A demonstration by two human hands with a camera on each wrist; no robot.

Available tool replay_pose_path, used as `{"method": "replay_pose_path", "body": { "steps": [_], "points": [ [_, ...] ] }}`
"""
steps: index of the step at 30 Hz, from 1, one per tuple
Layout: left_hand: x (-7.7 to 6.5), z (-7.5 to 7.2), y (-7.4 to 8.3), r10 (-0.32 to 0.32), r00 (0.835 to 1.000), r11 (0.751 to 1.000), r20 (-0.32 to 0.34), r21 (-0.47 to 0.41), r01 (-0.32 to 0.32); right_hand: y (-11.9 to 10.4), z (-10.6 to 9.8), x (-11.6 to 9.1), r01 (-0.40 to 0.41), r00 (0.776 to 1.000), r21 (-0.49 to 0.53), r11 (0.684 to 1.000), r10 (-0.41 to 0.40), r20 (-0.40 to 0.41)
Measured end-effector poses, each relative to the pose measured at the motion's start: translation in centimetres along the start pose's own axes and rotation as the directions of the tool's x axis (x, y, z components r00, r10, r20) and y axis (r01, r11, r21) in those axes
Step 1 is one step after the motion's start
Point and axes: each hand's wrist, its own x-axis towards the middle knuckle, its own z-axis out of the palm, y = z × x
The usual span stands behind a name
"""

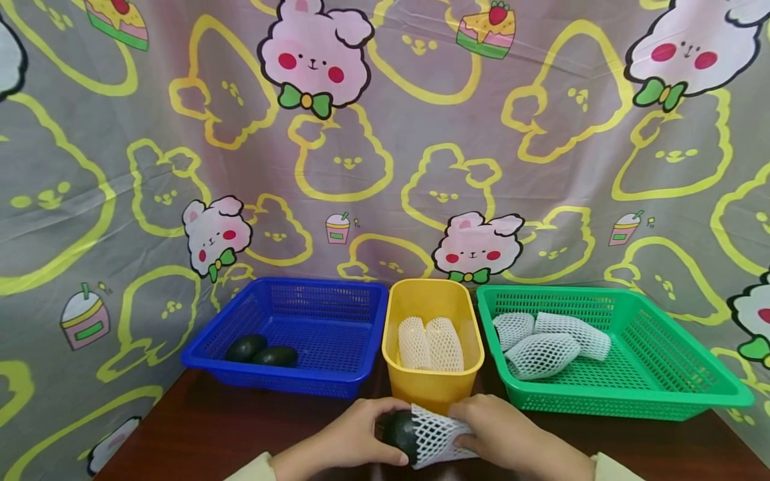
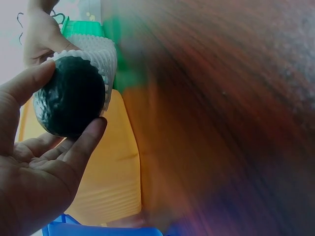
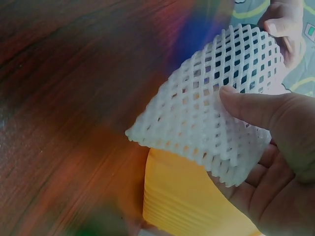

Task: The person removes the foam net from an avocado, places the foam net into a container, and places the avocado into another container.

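Note:
My left hand (image 1: 363, 433) grips a dark green avocado (image 1: 400, 434) by its bare end, in front of the yellow bin; the left wrist view shows thumb and fingers around the avocado (image 2: 74, 98). A white foam net sleeve (image 1: 438, 437) covers the avocado's other end. My right hand (image 1: 502, 431) pinches that sleeve, thumb on top and fingers beneath. In the right wrist view the loose end of the net (image 3: 197, 123) hangs flat past the thumb, while dark skin shows through the mesh at the far end.
A blue basket (image 1: 283, 382) at left holds two bare avocados (image 1: 275, 356). The yellow bin (image 1: 433, 384) in the middle contains foam net sleeves (image 1: 444, 344). Several net-covered pieces (image 1: 544, 356) lie in the green basket (image 1: 613, 404) at right. A patterned cloth (image 1: 361, 167) hangs behind.

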Motion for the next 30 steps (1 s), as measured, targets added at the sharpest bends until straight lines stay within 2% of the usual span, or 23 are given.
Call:
{"method": "replay_pose_path", "body": {
  "steps": [7, 14, 20, 24, 30],
  "points": [
    [-0.3, -0.4, 0.0, 0.013, 1.000, 1.000, 0.003, -0.022, -0.013, 0.2, -0.6, -0.4, -0.026, 1.000, 0.006, 1.000, 0.026, 0.012],
    [-0.6, -1.0, 0.1, -0.004, 1.000, 0.999, -0.003, -0.032, 0.003, 0.1, -2.0, -1.0, -0.058, 0.998, 0.011, 0.998, 0.057, 0.026],
    [-1.0, -1.4, 0.1, 0.004, 1.000, 1.000, -0.015, -0.021, -0.004, -0.5, -4.0, -1.7, -0.137, 0.988, 0.030, 0.990, 0.135, 0.081],
    [-1.2, -1.9, 0.1, -0.023, 1.000, 1.000, -0.015, -0.017, 0.023, -1.1, -5.6, -2.1, -0.179, 0.980, 0.059, 0.982, 0.173, 0.099],
    [-1.5, -2.4, -0.1, -0.027, 0.999, 1.000, -0.017, -0.003, 0.027, -1.9, -7.7, -2.7, -0.147, 0.988, 0.084, 0.986, 0.141, 0.066]
  ]
}}
